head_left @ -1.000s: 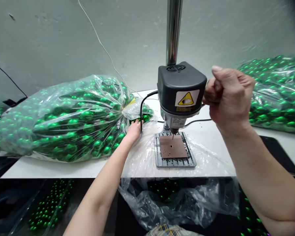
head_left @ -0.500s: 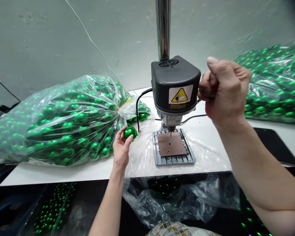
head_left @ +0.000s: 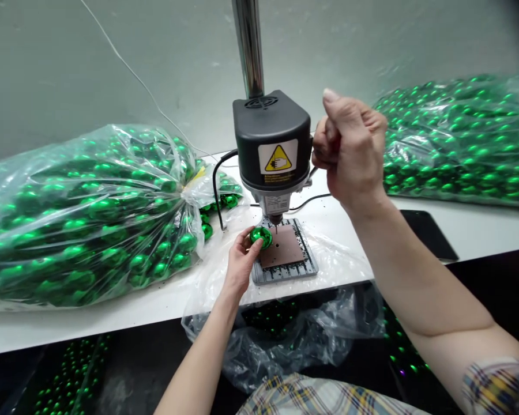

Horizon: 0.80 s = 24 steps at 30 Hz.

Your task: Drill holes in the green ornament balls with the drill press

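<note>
A shiny green ball (head_left: pixel 260 237) is pinched between the thumb and fingers of my left hand (head_left: pixel 242 259), over the left edge of the brown square plate (head_left: pixel 285 252). That plate, with a small dark hole, lies on the grey slotted base (head_left: pixel 309 266) of a small drill press. Above it is the black drill head (head_left: pixel 272 135) with a yellow warning label, its thin bit pointing down just right of the ball. My right hand (head_left: pixel 350 144) is closed at the right side of the head, by a thin lever; its grip is mostly hidden by the fingers.
A big clear bag of green balls (head_left: pixel 86 219) lies on the left, tied near the press. Another full bag (head_left: pixel 458 138) is at the back right. A dark phone-like slab (head_left: pixel 430 233) lies on the white table (head_left: pixel 164 297). Crumpled plastic (head_left: pixel 294 340) hangs at the front edge.
My left hand has carried the green ball from beside the left bag to the plate near the bit. The view has shifted; my right hand stays closed beside the drill head.
</note>
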Each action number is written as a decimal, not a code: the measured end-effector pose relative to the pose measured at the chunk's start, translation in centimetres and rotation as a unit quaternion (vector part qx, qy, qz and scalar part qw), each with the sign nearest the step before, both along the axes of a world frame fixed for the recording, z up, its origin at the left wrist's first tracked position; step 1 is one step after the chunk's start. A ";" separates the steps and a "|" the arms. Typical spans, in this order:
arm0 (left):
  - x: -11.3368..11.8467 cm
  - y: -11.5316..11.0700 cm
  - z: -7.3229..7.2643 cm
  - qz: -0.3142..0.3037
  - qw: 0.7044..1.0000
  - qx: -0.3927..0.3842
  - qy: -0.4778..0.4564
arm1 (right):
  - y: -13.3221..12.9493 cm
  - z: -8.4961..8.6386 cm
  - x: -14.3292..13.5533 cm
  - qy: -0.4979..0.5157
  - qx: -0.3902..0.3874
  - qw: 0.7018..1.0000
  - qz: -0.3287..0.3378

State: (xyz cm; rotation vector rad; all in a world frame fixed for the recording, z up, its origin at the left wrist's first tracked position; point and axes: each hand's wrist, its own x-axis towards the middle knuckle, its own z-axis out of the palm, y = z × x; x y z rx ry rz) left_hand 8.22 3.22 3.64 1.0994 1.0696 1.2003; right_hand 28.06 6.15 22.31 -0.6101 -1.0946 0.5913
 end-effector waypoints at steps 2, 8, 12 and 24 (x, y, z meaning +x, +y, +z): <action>0.4 0.5 -0.5 0.001 0.999 0.016 0.047 | 0.3 0.0 0.2 -0.007 0.001 1.000 -0.004; 0.9 1.5 -1.3 -0.009 0.995 0.030 0.094 | 1.5 0.6 0.8 -0.035 -0.053 0.998 0.017; 1.2 1.8 -1.5 -0.018 0.994 0.039 0.096 | 1.9 0.7 0.8 -0.023 -0.053 0.998 0.023; 2.7 1.1 -2.2 -0.016 0.948 0.177 0.265 | 2.3 0.2 1.2 -0.036 -0.042 0.998 0.021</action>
